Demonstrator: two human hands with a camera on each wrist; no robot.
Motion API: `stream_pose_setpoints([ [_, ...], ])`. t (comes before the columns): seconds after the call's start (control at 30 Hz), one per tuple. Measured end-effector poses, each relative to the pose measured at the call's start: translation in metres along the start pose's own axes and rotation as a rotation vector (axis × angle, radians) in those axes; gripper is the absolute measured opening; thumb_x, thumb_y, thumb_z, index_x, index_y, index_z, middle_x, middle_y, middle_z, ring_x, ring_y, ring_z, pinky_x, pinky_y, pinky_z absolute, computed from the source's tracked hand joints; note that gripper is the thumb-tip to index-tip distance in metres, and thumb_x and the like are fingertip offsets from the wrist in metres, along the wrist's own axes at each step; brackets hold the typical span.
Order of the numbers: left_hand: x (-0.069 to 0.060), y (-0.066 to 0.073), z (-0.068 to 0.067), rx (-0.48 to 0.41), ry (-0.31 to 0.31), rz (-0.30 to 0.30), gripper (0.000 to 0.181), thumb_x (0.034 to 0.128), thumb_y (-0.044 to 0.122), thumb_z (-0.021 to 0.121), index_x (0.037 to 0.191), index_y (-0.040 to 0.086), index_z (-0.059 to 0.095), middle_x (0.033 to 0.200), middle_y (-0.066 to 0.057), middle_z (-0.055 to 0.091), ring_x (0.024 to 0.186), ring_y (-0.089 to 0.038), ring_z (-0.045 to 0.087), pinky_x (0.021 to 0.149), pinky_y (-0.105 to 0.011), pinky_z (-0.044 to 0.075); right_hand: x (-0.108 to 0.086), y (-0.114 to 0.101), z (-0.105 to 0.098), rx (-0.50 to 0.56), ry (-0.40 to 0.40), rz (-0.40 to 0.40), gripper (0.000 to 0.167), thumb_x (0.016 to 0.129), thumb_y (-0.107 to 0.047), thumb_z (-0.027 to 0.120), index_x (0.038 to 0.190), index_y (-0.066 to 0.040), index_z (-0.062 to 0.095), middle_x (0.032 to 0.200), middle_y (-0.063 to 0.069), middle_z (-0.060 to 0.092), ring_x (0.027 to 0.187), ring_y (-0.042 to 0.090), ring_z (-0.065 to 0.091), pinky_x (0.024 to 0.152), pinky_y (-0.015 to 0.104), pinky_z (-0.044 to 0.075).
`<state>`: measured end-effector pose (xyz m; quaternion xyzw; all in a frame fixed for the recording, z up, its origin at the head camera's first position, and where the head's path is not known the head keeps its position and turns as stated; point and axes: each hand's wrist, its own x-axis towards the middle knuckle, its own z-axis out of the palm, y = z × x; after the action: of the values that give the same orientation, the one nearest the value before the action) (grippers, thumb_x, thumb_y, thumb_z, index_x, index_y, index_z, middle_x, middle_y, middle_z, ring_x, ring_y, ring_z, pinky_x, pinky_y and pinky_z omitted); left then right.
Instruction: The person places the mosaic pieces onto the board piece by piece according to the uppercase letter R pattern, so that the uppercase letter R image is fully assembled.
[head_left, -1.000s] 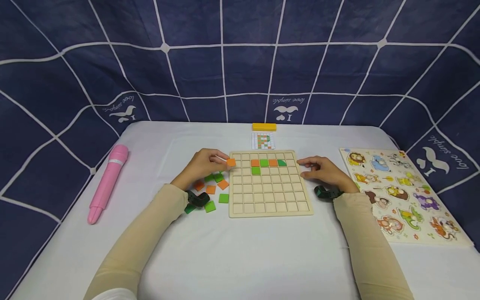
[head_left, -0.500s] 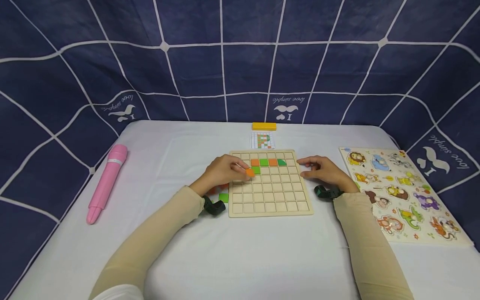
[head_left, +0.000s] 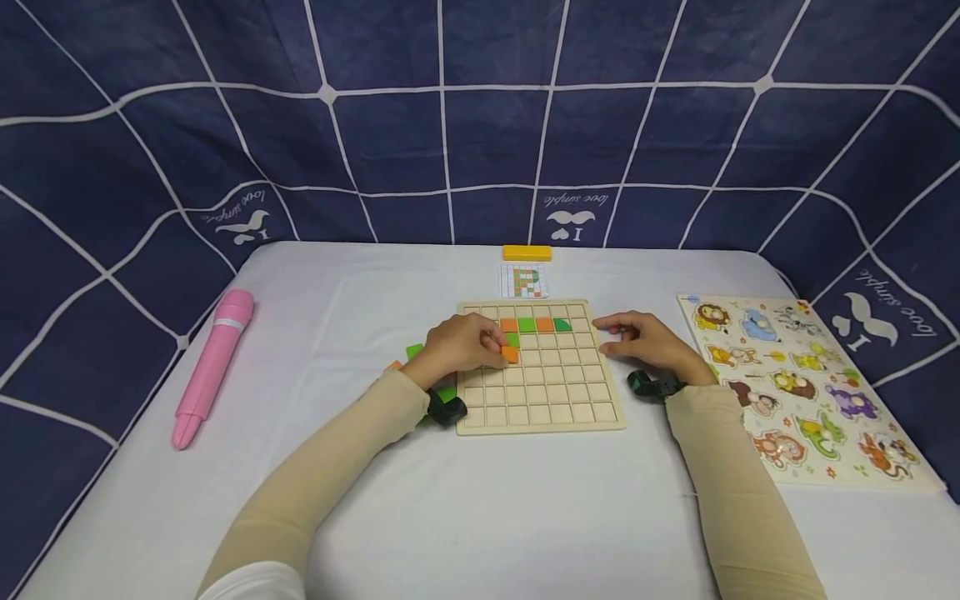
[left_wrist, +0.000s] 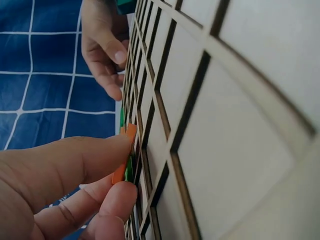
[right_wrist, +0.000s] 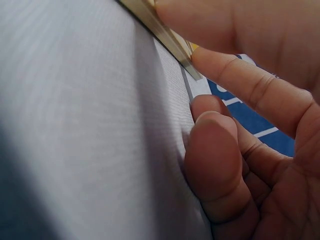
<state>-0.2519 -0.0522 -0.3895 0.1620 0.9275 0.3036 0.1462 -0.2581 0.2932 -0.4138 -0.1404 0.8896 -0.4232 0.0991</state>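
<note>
– So, where does the left hand [head_left: 467,343] stand?
– Above the wooden board [head_left: 558,396], reaching in over its left edge, with thumb and fingers pinching an orange tile [head_left: 510,355] just below a green tile [head_left: 513,340]. I can't tell whether it's seated in its cell.
– And the right hand [head_left: 643,337]?
– At the board's right edge, thumb and index finger touching the rim, the other fingers loosely bent.
– How much room is there?
– White tablecloth [head_left: 525,517] runs from the board's near edge toward the person. On the left, loose tiles [head_left: 415,351] crowd close, partly hidden by the left arm, with cloth between them and the pink microphone-shaped toy [head_left: 213,367]. The animal puzzle [head_left: 810,392] lies beyond the right hand, and a pattern card [head_left: 525,282] sits just past the far edge, a yellow block [head_left: 527,252] behind it.
– Any writing?
– The navy cloth [head_left: 495,142] reads "love simple", upside down, with an "I", a heart and a moustache. The card shows a grid of orange and green squares.
</note>
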Motion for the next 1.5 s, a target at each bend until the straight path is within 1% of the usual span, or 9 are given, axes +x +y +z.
stream_pose_setpoints([
  [0.23, 0.002, 0.002, 0.003, 0.044, 0.009, 0.041, 0.022, 0.0867, 0.03, 0.092, 0.105, 0.023, 0.082, 0.086, 0.013, 0.072, 0.082, -0.012, 0.064, 0.075, -0.039, 0.048, -0.001, -0.001, -0.001, -0.005, 0.001, 0.0, 0.053, 0.094, -0.008, 0.082, 0.141, 0.009, 0.065, 0.12, 0.022, 0.062, 0.086, 0.018, 0.047, 0.076, 0.025, 0.041],
  [0.47, 0.002, 0.002, 0.003, 0.047, -0.014, 0.025, 0.021, 0.0869, 0.03, 0.092, 0.103, 0.024, 0.081, 0.087, 0.012, 0.07, 0.083, -0.013, 0.063, 0.081, -0.043, 0.047, 0.0, -0.002, -0.002, -0.013, -0.002, 0.0, 0.054, 0.094, -0.008, 0.083, 0.142, 0.009, 0.064, 0.121, 0.022, 0.063, 0.086, 0.018, 0.047, 0.076, 0.025, 0.04],
  [0.6, 0.002, 0.002, 0.004, 0.048, -0.016, 0.034, 0.022, 0.087, 0.03, 0.092, 0.105, 0.024, 0.081, 0.088, 0.012, 0.07, 0.084, -0.014, 0.063, 0.082, -0.044, 0.048, 0.0, -0.001, -0.003, -0.014, -0.002, 0.0, 0.055, 0.094, -0.008, 0.083, 0.142, 0.01, 0.063, 0.121, 0.022, 0.062, 0.085, 0.018, 0.046, 0.074, 0.026, 0.04],
  [0.77, 0.0, 0.001, 0.003, 0.041, -0.024, 0.028, 0.024, 0.0877, 0.03, 0.092, 0.108, 0.024, 0.081, 0.09, 0.012, 0.07, 0.085, -0.013, 0.063, 0.086, -0.045, 0.047, 0.001, -0.001, -0.001, -0.004, -0.002, 0.003, 0.054, 0.094, -0.008, 0.082, 0.142, 0.009, 0.064, 0.121, 0.023, 0.062, 0.086, 0.019, 0.047, 0.076, 0.026, 0.04],
  [1.0, -0.003, -0.002, -0.002, 0.024, -0.061, 0.043, 0.024, 0.0892, 0.03, 0.089, 0.111, 0.024, 0.081, 0.093, 0.012, 0.072, 0.089, -0.013, 0.064, 0.085, -0.043, 0.048, 0.001, -0.001, 0.003, 0.002, -0.005, 0.007, 0.053, 0.093, -0.007, 0.083, 0.141, 0.009, 0.065, 0.119, 0.022, 0.062, 0.085, 0.019, 0.047, 0.076, 0.026, 0.04],
  [1.13, -0.004, -0.011, -0.008, -0.023, -0.096, 0.117, 0.026, 0.0924, 0.029, 0.085, 0.116, 0.02, 0.081, 0.096, 0.012, 0.075, 0.094, -0.012, 0.068, 0.091, -0.042, 0.05, 0.001, -0.001, 0.003, 0.004, -0.005, 0.005, 0.053, 0.093, -0.007, 0.083, 0.141, 0.009, 0.065, 0.119, 0.022, 0.062, 0.085, 0.018, 0.047, 0.075, 0.026, 0.039],
  [1.27, -0.008, -0.025, -0.018, -0.11, -0.098, 0.202, 0.027, 0.0976, 0.026, 0.08, 0.122, 0.015, 0.081, 0.104, 0.004, 0.077, 0.097, -0.015, 0.068, 0.094, -0.039, 0.053, 0.001, -0.001, 0.002, 0.001, -0.004, -0.001, 0.054, 0.094, -0.007, 0.083, 0.142, 0.01, 0.064, 0.12, 0.022, 0.062, 0.084, 0.018, 0.046, 0.075, 0.026, 0.04],
  [1.4, -0.017, -0.043, -0.032, -0.2, -0.075, 0.236, 0.028, 0.1006, 0.019, 0.076, 0.127, 0.01, 0.078, 0.111, -0.002, 0.075, 0.101, -0.02, 0.066, 0.094, -0.037, 0.053, 0.001, -0.001, 0.001, 0.002, -0.007, 0.001, 0.055, 0.094, -0.007, 0.082, 0.142, 0.01, 0.064, 0.12, 0.022, 0.062, 0.083, 0.018, 0.046, 0.074, 0.026, 0.039],
  [1.5, -0.023, -0.058, -0.044, -0.253, -0.053, 0.246, 0.03, 0.101, 0.013, 0.073, 0.13, 0.006, 0.077, 0.11, -0.005, 0.075, 0.102, -0.022, 0.065, 0.095, -0.038, 0.052, 0.001, 0.0, 0.0, -0.003, -0.007, 0.012, 0.055, 0.094, -0.008, 0.083, 0.143, 0.01, 0.063, 0.12, 0.022, 0.061, 0.084, 0.019, 0.046, 0.073, 0.027, 0.038],
])
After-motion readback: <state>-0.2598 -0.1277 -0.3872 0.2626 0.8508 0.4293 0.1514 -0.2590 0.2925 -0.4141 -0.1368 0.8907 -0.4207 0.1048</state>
